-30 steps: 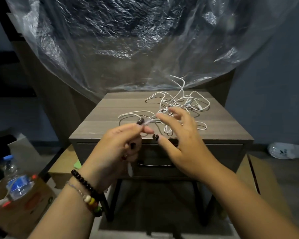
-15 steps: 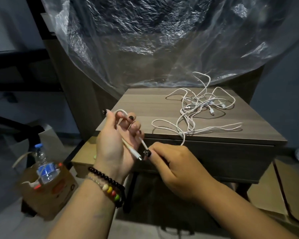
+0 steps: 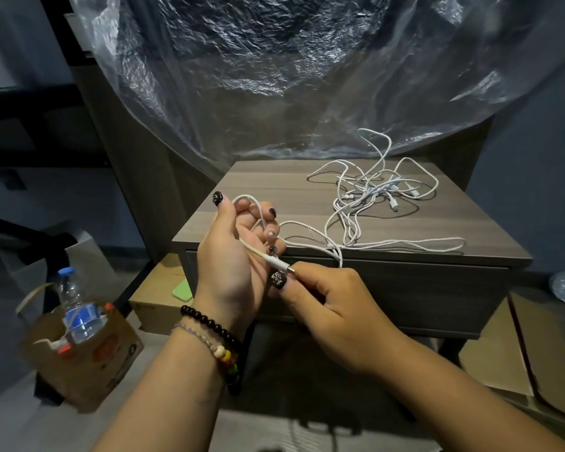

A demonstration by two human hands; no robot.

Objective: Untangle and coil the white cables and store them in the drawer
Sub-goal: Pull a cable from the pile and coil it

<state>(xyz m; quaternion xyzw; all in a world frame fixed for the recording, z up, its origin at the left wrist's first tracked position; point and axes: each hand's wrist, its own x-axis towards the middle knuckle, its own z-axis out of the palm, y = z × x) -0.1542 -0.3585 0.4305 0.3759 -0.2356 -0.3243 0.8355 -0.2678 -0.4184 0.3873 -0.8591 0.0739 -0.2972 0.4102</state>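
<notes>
Dim room; crinkled clear plastic sheeting hangs behind a grey wood-grain nightstand. Its drawer faces the camera and is closed. Tangled white cables lie on the top, toward the far right; loose strands run from the heap to the near edge.

Left hand: raised in front of the nightstand's near left corner, palm toward the camera, fingers curled. One cable loops over the index finger and passes down across the palm; the curled fingers hold it there. Beaded bracelets on the wrist.

Right hand: just right of the left hand, in front of the drawer. Fingers curled; thumb and index finger pinch the cable's white plug. A strand rises from this hand to the tabletop.

Floor, left: cardboard box with a plastic water bottle upright in it. Flat cardboard lies on the right.
</notes>
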